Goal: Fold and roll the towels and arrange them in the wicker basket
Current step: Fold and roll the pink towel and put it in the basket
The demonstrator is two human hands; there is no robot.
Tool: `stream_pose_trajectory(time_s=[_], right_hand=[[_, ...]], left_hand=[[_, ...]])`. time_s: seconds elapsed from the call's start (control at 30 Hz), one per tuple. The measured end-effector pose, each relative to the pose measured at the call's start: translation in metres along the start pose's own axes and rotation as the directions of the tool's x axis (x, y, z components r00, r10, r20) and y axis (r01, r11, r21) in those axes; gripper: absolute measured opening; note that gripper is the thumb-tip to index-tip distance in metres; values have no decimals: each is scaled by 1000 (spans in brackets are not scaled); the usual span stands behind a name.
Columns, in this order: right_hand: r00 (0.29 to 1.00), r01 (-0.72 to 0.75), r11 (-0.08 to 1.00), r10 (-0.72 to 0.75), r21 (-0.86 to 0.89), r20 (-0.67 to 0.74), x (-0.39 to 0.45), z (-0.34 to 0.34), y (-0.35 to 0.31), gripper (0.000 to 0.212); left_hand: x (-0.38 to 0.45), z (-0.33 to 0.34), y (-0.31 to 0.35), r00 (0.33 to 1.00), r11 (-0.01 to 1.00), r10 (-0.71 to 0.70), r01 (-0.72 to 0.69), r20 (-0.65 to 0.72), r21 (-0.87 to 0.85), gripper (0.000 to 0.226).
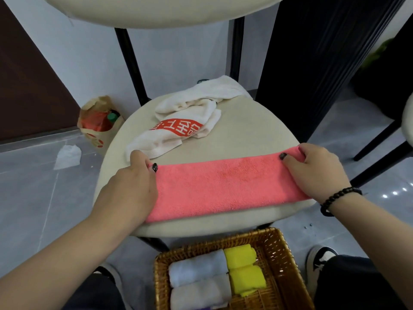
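Fingers point(136, 156) on fleecy pink towel point(225, 186)

A round beige chair seat point(245, 121) carries a folded pink towel point(223, 186) along its near edge and a crumpled white towel point(192, 117) with red print farther back.

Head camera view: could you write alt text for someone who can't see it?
Two hands, left and right, hold the ends of a pink towel folded into a long strip on a round stool. A crumpled white towel lies behind it; below, a wicker basket holds rolled towels.
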State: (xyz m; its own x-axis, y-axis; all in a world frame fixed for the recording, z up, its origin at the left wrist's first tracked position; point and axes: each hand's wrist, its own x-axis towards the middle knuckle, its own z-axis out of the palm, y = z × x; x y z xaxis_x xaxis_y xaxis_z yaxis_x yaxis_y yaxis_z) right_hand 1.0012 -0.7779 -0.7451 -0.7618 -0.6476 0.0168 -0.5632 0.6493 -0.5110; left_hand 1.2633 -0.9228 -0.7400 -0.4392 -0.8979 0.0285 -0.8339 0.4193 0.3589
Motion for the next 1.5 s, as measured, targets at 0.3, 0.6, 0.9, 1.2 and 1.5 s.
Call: stream_pose_trajectory(time_s=[0.3,0.6,0.9,1.2,1.5], right_hand=[[997,26,979,-40,-205,-65,-4,5,-11,26],[770,626,720,-632,-299,87,-57,52,-53,51],[855,512,780,-426,-359,294,-37,33,-14,90],[932,360,801,-327,-479,154,-28,-2,13,82],[916,379,829,-271,-412,296,-109,8,-42,78]], left_hand=[[3,0,6,992,921,93,-53,-85,387,15],[-18,34,13,845,835,530,-535,73,131,64],[-11,31,-1,879,868,447,-471,170,156,80],[-7,27,1,877,874,441,-468,189,131,86],[-1,9,15,949,950,313,-312,34,-27,45]])
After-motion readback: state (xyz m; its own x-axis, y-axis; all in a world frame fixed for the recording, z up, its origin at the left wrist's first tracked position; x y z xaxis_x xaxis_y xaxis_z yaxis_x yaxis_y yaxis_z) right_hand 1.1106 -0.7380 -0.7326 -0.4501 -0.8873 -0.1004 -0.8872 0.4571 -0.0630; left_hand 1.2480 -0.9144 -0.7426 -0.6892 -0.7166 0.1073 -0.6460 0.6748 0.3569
